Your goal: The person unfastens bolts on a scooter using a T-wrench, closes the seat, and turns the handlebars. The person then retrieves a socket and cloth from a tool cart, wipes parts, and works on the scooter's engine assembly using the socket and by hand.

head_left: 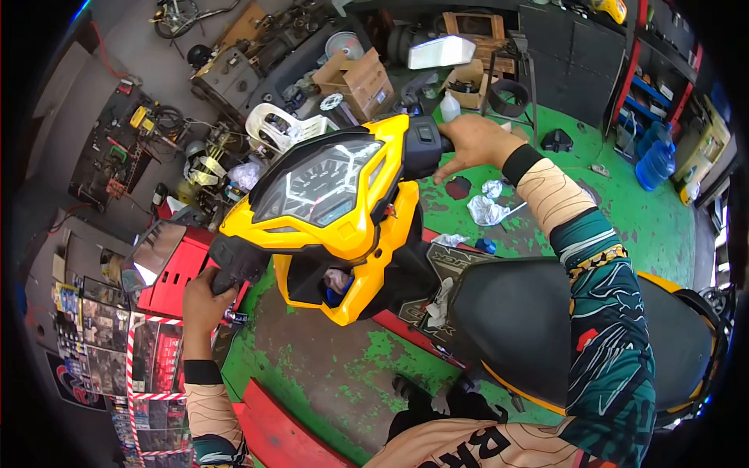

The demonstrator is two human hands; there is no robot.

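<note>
A yellow and black scooter front [363, 222] with a clear instrument panel [316, 186] stands before me, its handlebar running between my hands. My left hand [204, 300] is wrapped round the black left handlebar grip [234, 261], below a mirror [156, 253]. At the other end, my right hand [476, 144] is at the right handlebar end beside the black switch housing [422, 144], its thumb below and its fingers partly hidden. The long black seat [515, 320] stretches to the right under my right arm.
Red stand parts [292, 429] lie at the lower left. A white chair [289, 129], cardboard boxes [363, 82] and cluttered machinery fill the back. Crumpled foil [488, 210] is on the green floor [624, 222]. Blue water bottles [655, 165] stand right; display racks [97, 335] are left.
</note>
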